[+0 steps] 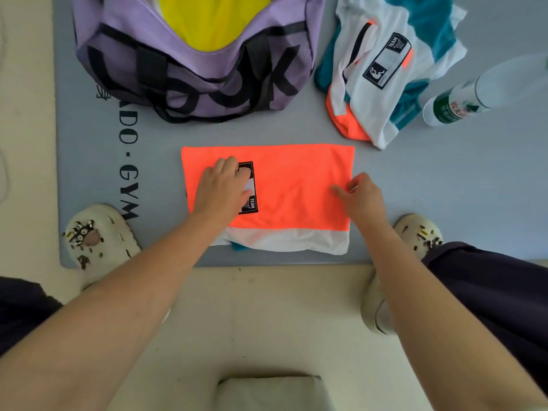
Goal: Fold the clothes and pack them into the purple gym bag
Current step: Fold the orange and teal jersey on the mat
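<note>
**Folded orange garment lying on mat, bag standing open**

The blue-grey foam mat (89, 173) is showing the lettering "GYM" along its left side. The purple fabric gym bag (124, 40) is sitting open behind, holding a yellow garment (207, 22). The left hand (221, 185) is lying flat, fingers extended, on the folded orange-and-white garment (296, 179), partly covering a black patch reading "TEAM". The right hand (360, 197) is touching the garment's right side, fingers loosely curled, gripping nothing visible. An unfolded white-and-teal garment (385, 69), patch also reading "TEAM", is lying beside a clear plastic bottle (456, 102) with an illegible green label.

Folded orange garment (290, 188) mid-frame on grey mat (444, 203), left hand (221, 185) flat on it, right hand (360, 195) pressing its right edge; open purple gym bag (184, 72) upper left, unfolded white-teal garment (385, 69) upper right.
</note>
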A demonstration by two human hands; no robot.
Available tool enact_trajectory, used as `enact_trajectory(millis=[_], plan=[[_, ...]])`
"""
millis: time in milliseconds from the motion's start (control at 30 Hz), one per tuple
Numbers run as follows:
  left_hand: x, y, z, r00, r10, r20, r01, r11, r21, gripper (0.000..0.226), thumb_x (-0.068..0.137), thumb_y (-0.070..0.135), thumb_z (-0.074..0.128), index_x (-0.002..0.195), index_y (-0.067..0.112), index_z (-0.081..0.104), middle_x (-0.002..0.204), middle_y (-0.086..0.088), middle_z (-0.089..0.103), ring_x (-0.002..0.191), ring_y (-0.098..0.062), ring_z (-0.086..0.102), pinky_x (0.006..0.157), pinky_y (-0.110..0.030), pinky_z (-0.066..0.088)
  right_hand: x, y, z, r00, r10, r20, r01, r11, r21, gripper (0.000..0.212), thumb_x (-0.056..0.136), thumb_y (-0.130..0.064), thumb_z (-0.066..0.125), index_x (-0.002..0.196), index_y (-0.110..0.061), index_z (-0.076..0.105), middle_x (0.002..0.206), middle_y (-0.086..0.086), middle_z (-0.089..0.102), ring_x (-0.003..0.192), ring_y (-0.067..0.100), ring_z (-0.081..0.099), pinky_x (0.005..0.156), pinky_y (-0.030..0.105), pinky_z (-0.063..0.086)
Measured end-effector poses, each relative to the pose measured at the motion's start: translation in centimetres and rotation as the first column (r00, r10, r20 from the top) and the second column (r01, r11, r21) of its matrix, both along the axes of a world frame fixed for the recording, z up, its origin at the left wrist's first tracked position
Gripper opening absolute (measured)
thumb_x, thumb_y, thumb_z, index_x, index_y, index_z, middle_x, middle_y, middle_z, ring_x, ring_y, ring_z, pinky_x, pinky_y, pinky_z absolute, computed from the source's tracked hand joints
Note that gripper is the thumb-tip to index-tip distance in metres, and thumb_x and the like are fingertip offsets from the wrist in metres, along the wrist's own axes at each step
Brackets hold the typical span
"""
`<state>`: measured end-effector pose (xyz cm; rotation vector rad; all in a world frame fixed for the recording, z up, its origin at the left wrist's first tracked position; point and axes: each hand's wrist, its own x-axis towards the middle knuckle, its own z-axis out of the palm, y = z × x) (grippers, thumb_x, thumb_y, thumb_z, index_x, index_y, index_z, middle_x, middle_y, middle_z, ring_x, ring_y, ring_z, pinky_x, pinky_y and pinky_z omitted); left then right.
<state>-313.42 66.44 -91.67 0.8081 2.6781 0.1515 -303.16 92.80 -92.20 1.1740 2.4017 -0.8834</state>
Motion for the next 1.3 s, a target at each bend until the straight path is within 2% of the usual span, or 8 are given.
enact_trajectory(millis=[200, 433, 633, 767, 933, 1033, 1167, 1300], plan=[[4.5, -2.0, 0.7, 0.976, 0.196, 0.097, -0.171, 0.960, -0.221, 0.039, 0.092, 0.048, 0.056, 0.104, 0.011, 0.052, 0.097, -0.011, 0.064, 0.092, -0.032, 0.061, 0.069, -0.037, 0.035, 2.0, -1.0, 0.5, 0.986, -0.154, 0.069, 0.157, 0.987, -0.040, 0.049, 0.077, -0.045, 0.077, 0.097, -0.012, 0.046, 0.090, 0.002, 0.055, 0.080, 0.024, 0.052, 0.068, 0.033, 0.037], [6.7, -4.2, 1.5, 0.860, 0.461, 0.218, -0.359, 0.851, -0.384, 0.037, 0.095, 0.045, 0.048, 0.105, 0.015, 0.067, 0.109, -0.009, 0.066, 0.100, -0.031, 0.063, 0.070, -0.032, 0.039, 2.3, -1.0, 1.4, 0.971, -0.022, 0.239, 0.056, 0.989, -0.139, 0.045, 0.076, -0.050, 0.075, 0.090, -0.009, 0.061, 0.083, 0.003, 0.061, 0.079, 0.024, 0.058, 0.065, 0.030, 0.037], [7.9, -4.6, 1.7, 0.982, 0.053, 0.181, 0.016, 0.934, -0.357, 0.031, 0.085, 0.023, 0.061, 0.115, 0.024, 0.055, 0.120, 0.000, 0.056, 0.114, -0.023, 0.048, 0.091, -0.035, 0.040, 2.8, 0.1, 2.1, 0.954, 0.112, 0.280, -0.063, 0.982, -0.176, 0.036, 0.084, -0.035, 0.071, 0.062, -0.019, 0.047, 0.063, -0.004, 0.051, 0.063, 0.019, 0.050, 0.048, 0.025, 0.030], [8.2, -4.9, 2.4, 0.870, 0.313, 0.381, -0.081, 0.853, -0.516, 0.037, 0.096, 0.044, 0.043, 0.107, 0.016, 0.065, 0.108, -0.003, 0.065, 0.102, -0.024, 0.061, 0.080, -0.030, 0.043, 3.4, 0.5, 1.7, 0.977, 0.082, 0.198, -0.045, 0.982, -0.183, 0.034, 0.087, -0.036, 0.068, 0.072, -0.012, 0.049, 0.073, 0.003, 0.055, 0.073, 0.024, 0.051, 0.056, 0.032, 0.033], [8.2, -3.0, 3.1, 0.958, 0.283, 0.047, -0.273, 0.950, -0.149, 0.027, 0.090, 0.030, 0.054, 0.104, 0.008, 0.060, 0.107, -0.016, 0.059, 0.100, -0.034, 0.054, 0.069, -0.040, 0.045, 4.2, 0.5, 1.8, 0.975, 0.050, 0.218, 0.018, 0.954, -0.298, 0.037, 0.075, -0.033, 0.082, 0.086, -0.014, 0.052, 0.077, -0.002, 0.054, 0.070, 0.020, 0.054, 0.062, 0.030, 0.043], [7.7, -1.7, 2.5, 0.914, 0.391, 0.110, -0.366, 0.910, -0.198, 0.049, 0.090, 0.039, 0.056, 0.132, 0.015, 0.047, 0.135, -0.015, 0.042, 0.117, -0.036, 0.043, 0.081, -0.045, 0.046, 4.8, 1.0, 2.3, 0.936, 0.128, 0.328, 0.002, 0.930, -0.367, 0.033, 0.076, -0.010, 0.079, 0.090, -0.013, 0.049, 0.070, 0.003, 0.058, 0.051, 0.015, 0.059, 0.046, 0.025, 0.047], [8.5, -2.8, 1.0, 0.809, 0.564, 0.164, -0.536, 0.823, -0.188, 0.064, 0.087, 0.040, 0.062, 0.141, 0.017, 0.038, 0.146, -0.015, 0.033, 0.121, -0.037, 0.043, 0.090, -0.048, 0.045, 3.2, 1.9, 3.4, 0.846, 0.286, 0.450, -0.263, 0.958, -0.116, 0.024, 0.083, -0.009, 0.063, 0.100, -0.004, 0.047, 0.087, 0.017, 0.065, 0.069, 0.030, 0.067, 0.063, 0.037, 0.056], [11.1, -5.6, 0.9, 0.730, 0.672, 0.124, -0.650, 0.739, -0.174, 0.064, 0.088, 0.030, 0.064, 0.142, 0.013, 0.034, 0.142, -0.020, 0.036, 0.125, -0.037, 0.042, 0.092, -0.046, 0.042, -1.4, 0.4, 4.0, 0.959, 0.257, 0.122, -0.274, 0.948, 0.159, 0.031, 0.087, -0.008, 0.053, 0.116, -0.004, 0.044, 0.117, 0.019, 0.051, 0.105, 0.040, 0.056, 0.076, 0.041, 0.042]])
